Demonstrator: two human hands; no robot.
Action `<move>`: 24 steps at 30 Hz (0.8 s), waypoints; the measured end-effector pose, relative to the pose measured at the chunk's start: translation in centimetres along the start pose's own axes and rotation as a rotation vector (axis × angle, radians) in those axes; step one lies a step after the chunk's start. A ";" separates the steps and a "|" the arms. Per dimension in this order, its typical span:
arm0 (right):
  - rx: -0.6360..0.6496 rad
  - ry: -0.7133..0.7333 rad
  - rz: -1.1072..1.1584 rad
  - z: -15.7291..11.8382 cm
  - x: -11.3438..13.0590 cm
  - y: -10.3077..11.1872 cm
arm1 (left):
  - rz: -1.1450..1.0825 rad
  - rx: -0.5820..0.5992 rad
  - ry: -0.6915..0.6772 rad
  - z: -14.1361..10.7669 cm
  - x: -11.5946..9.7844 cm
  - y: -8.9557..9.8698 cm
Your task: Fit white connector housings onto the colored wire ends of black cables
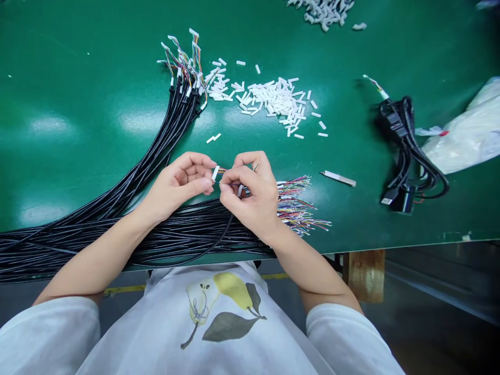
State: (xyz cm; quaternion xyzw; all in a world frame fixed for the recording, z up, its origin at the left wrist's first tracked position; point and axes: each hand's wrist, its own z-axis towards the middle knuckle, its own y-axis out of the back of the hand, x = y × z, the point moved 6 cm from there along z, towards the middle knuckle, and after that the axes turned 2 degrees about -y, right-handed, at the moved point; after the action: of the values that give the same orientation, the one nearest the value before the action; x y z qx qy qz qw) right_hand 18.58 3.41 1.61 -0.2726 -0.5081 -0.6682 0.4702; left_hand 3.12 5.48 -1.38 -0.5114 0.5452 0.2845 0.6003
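Between thumb and fingers, my left hand (186, 179) holds a small white connector (215, 173) by its left side. Thin coloured wires (222, 170) run from the connector into my right hand (252, 190), whose thumb and index finger are pinched on them. A black cable (224, 232) curves down from beneath my right hand. Below both hands lies a thick bundle of black cables (187, 229), with stripped coloured wire ends (300, 208) spreading out at its right end.
Black cables with white connectors (182, 99) fan out at the back left. Small white tubes (277, 99) lie beyond my hands. Rightward are a pen-like tool (339, 178), a coiled black cable (406, 151) and a white bag (466, 130). White curved parts (326, 11) sit at the far edge.
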 end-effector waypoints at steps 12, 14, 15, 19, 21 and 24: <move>0.023 -0.002 0.028 -0.1 0.1 -0.3 | 0.182 0.019 -0.097 0.1 0.0 0.0; 0.033 -0.009 0.014 -0.1 0.1 -0.4 | 0.187 0.006 -0.098 0.1 0.1 -0.1; 0.033 -0.009 0.008 -0.1 0.1 -0.4 | 0.174 0.012 -0.089 0.1 0.2 -0.1; -0.003 0.014 -0.042 -0.1 0.1 -0.1 | 0.030 0.055 -0.019 0.2 0.7 -0.3; -0.020 0.028 -0.062 -0.1 0.2 -0.1 | -0.026 0.039 0.011 0.2 0.8 -0.3; -0.017 0.013 -0.037 -0.1 0.1 -0.1 | -0.056 0.014 0.036 0.3 0.8 -0.4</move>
State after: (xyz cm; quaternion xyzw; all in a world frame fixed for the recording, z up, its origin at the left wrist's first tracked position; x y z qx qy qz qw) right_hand 18.45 3.27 1.64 -0.2628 -0.5043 -0.6829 0.4586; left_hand 3.82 5.45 -2.07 -0.5272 0.5432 0.2544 0.6019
